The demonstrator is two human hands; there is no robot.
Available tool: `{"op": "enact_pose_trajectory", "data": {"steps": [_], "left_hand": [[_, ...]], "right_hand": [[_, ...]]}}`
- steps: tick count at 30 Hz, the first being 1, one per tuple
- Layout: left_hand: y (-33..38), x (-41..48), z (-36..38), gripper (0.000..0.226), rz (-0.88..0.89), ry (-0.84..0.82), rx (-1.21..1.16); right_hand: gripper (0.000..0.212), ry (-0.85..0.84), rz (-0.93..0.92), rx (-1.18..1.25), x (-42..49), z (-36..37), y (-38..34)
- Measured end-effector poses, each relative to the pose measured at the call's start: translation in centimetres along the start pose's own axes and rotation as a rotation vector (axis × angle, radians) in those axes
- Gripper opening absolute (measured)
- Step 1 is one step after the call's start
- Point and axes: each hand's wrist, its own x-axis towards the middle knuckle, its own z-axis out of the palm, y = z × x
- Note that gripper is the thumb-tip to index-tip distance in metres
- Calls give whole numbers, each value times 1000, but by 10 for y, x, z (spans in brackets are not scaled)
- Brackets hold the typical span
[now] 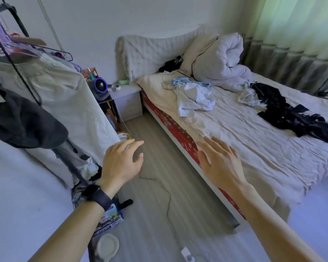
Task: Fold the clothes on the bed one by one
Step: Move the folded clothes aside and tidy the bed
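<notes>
A crumpled white garment [194, 100] lies near the left side of the bed [254, 144], with a light blue piece [180, 81] just behind it. A dark navy garment [290, 112] sprawls on the right half, next to a small pale one [247, 97]. My left hand [121, 163], with a black band on its wrist, hovers over the floor, fingers relaxed and holding nothing. My right hand [220, 161] stretches out flat over the bed's near edge, well short of the clothes, fingers spread.
A bunched white duvet [220, 57] sits at the head of the bed. A clothes rack [27, 76] with hanging garments stands at left, a nightstand [127, 99] beyond it. A cable [168, 201], a box [110, 218] and a round lid [108, 245] lie on the floor.
</notes>
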Motion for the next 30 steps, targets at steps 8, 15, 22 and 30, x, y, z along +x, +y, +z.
{"op": "enact_pose_trajectory", "data": {"steps": [8,15,22,30], "left_hand": [[-18,157,51,47,96,-7,-22],[-25,347,128,46,70,18,53],[-36,470,165,46,-44,-83,60],[-106,607,239,39,-82,-114,3]], "right_hand": [[38,5,93,3,131,59,40],[29,88,93,26,307,122,111],[31,-21,148,71,433,169,162],[36,-165,127,37,582,244,187]]}}
